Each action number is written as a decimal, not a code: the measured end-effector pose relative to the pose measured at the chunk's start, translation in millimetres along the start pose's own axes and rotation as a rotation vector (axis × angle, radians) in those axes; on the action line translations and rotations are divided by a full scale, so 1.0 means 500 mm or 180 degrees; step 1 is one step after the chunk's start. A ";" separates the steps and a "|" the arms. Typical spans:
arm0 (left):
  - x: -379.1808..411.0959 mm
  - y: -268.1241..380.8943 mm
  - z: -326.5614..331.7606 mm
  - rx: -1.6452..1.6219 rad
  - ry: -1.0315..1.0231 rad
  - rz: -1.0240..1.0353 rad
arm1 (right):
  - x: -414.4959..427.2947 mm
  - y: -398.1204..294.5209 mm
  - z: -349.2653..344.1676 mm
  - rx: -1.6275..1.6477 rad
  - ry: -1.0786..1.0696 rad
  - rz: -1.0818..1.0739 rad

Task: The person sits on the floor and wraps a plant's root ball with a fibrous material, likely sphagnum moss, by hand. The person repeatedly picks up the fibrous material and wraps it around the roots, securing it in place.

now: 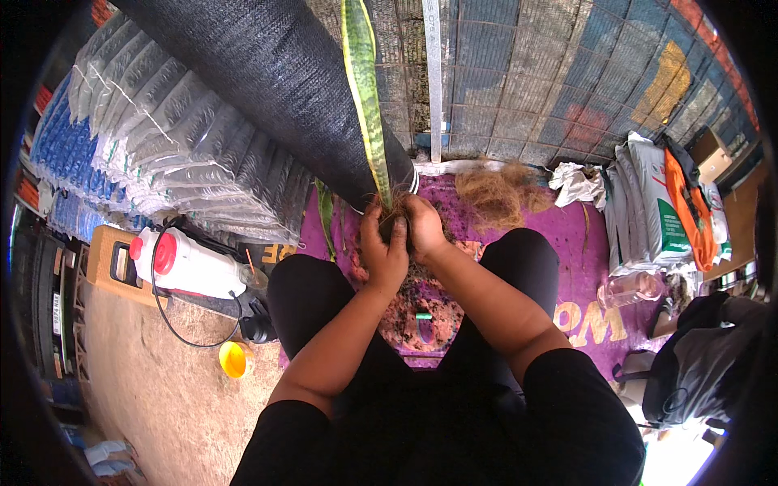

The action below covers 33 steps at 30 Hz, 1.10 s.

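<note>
A variegated snake plant leaf, green with yellow margins, stands upright from between my hands. My left hand and my right hand are cupped around its base from both sides. Dark matter, perhaps soil or a small pot, shows between the thumbs, and brown fibres stick out above them. My fingers hide most of the base. Below my hands, dark soil is scattered over a reddish patterned surface between my knees. A small green-topped object lies there.
A roll of black netting leans ahead, beside stacked plastic-wrapped bundles. Coconut-like fibre lies on the purple sheet. A white pump sprayer and yellow cup are left; filled bags and a clear plastic container are right.
</note>
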<state>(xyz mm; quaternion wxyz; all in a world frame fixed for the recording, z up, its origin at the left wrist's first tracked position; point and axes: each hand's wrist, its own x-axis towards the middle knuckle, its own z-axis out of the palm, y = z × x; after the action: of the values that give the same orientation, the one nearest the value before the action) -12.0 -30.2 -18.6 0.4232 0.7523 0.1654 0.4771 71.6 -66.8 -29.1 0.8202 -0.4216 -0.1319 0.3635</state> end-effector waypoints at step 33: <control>0.025 -0.026 -0.004 0.0192 -0.0159 0.0475 | 0.023 0.061 -0.025 0.0927 -0.0216 0.0264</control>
<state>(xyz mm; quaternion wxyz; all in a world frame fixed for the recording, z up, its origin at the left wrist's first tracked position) -5.7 -13.4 -21.5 0.3676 0.7866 0.1126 0.4832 71.2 -54.4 -62.0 0.8520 -0.2907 -0.0879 0.4264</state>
